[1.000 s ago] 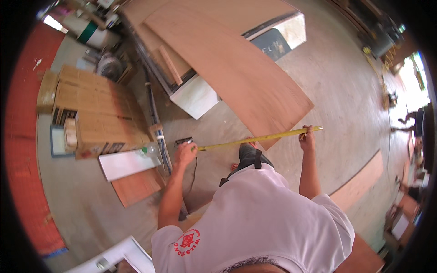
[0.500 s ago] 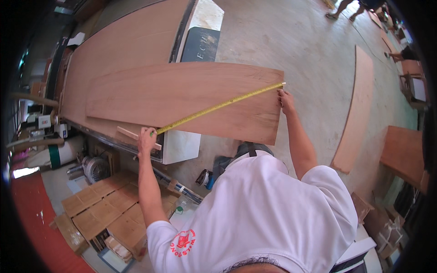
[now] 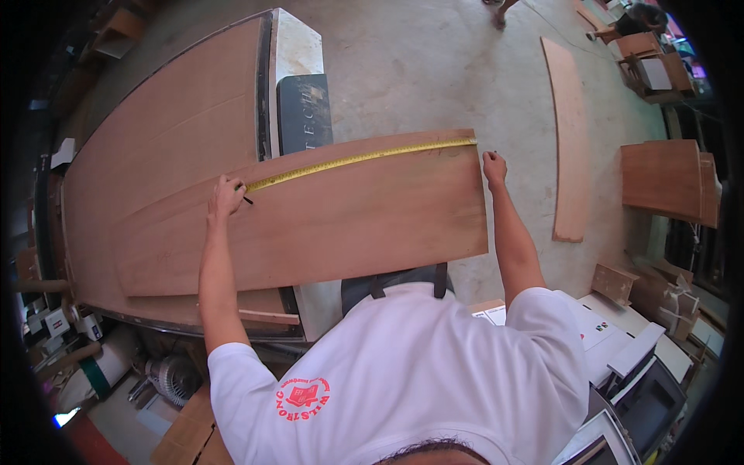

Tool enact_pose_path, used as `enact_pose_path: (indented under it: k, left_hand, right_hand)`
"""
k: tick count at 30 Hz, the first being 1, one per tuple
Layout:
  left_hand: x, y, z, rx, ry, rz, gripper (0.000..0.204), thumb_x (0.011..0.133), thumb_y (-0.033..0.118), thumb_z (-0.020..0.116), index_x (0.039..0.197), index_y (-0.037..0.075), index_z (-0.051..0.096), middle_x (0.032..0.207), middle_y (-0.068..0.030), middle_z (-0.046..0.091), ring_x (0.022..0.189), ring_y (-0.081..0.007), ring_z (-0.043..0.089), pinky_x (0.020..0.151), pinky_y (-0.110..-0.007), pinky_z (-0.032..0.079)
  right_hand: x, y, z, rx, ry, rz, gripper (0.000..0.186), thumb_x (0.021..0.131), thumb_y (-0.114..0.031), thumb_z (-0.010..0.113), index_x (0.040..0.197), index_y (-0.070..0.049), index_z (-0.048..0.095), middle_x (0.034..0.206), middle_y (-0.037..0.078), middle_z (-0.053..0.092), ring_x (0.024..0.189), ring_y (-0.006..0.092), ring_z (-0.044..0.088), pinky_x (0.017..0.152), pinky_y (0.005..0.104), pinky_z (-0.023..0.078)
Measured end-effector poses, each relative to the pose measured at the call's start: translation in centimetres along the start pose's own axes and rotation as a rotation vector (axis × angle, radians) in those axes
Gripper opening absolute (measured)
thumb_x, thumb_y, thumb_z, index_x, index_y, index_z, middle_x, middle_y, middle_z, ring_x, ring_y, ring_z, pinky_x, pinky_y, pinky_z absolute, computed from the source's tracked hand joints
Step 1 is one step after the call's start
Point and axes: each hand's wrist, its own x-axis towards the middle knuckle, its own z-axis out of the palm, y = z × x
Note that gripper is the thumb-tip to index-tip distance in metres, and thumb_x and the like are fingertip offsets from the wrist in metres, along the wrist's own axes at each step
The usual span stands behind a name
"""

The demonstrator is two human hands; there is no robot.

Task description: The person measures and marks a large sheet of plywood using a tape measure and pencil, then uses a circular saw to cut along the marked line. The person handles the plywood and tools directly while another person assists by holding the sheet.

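Note:
A long reddish-brown wooden board (image 3: 333, 225) lies in front of me, its left part over a larger wood sheet and its right end jutting out past it. My left hand (image 3: 226, 196) is closed on a yellow tape measure (image 3: 341, 161), pressed down on the board; a short dark stick-like thing pokes out under its fingers. The blade runs along the far side of the board to its right edge. Just beyond that edge is my right hand (image 3: 494, 168), fingers pinched, apart from the tape's tip. Whatever it may hold is too small to tell.
The large wood sheet (image 3: 170, 108) covers a table at the left, beside a dark panel (image 3: 304, 116). A long plank (image 3: 570, 139) lies on the floor at the right. More boards (image 3: 661, 177) stand farther right. Another person's leg (image 3: 502, 12) shows at the far edge.
The tape has swung from a diagonal across the board to a line along its far side. My left hand has moved away from the near edge and the wood strip there. The view has shifted.

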Motion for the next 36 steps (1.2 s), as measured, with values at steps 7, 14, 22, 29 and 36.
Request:
enact_pose_path:
  k: [7,14,22,29,36]
  left_hand:
    - [6.7,-0.6,0.7,0.003,-0.063,0.058,0.031,0.095,0.036,0.060,0.119,0.021,0.073,0.132,-0.0100,0.057,0.126,-0.0335,0.057,0.103,-0.049,0.049]
    - [8.2,-1.2,1.9,-0.045,-0.119,0.049,0.033,0.096,0.039,0.060,0.121,0.023,0.072,0.133,-0.0084,0.056,0.127,-0.0329,0.056,0.105,-0.050,0.049]
    - [9.6,-4.4,1.5,-0.035,-0.136,0.042,0.036,0.096,0.045,0.060,0.125,0.027,0.072,0.134,-0.0099,0.054,0.130,-0.0315,0.055,0.105,-0.052,0.049]
    - [10.0,-10.0,0.3,0.062,-0.164,-0.085,0.038,0.097,0.049,0.063,0.127,0.027,0.071,0.138,-0.0058,0.050,0.130,-0.0291,0.054,0.104,-0.053,0.050]
    - [9.6,-13.4,1.2,0.033,-0.084,-0.107,0.038,0.098,0.048,0.062,0.124,0.022,0.072,0.137,-0.0071,0.053,0.127,-0.0298,0.056,0.102,-0.053,0.051]
  right_hand:
    - [4.6,-2.8,3.1,-0.278,-0.015,0.048,0.039,0.095,-0.041,0.066,0.114,-0.009,0.078,0.114,0.017,0.075,0.110,0.0340,0.071,0.097,0.0440,0.055]
    - [6.0,-0.7,4.5,-0.235,0.148,0.098,0.040,0.091,-0.042,0.070,0.112,-0.010,0.079,0.111,0.016,0.077,0.109,0.0340,0.072,0.098,0.0441,0.054]
    - [6.8,-1.0,3.7,-0.134,0.066,0.154,0.056,0.089,-0.049,0.072,0.119,-0.002,0.076,0.113,0.017,0.076,0.108,0.0313,0.072,0.098,0.0415,0.052]
    - [5.9,-1.4,2.0,-0.296,0.080,0.085,0.043,0.093,-0.036,0.063,0.119,-0.004,0.076,0.116,0.016,0.075,0.108,0.0275,0.069,0.097,0.0389,0.051]
    - [-0.4,-5.4,1.6,0.376,0.004,0.068,0.038,0.101,-0.012,0.060,0.137,-0.003,0.055,0.110,0.010,0.071,0.090,0.0192,0.068,0.069,0.0276,0.054]
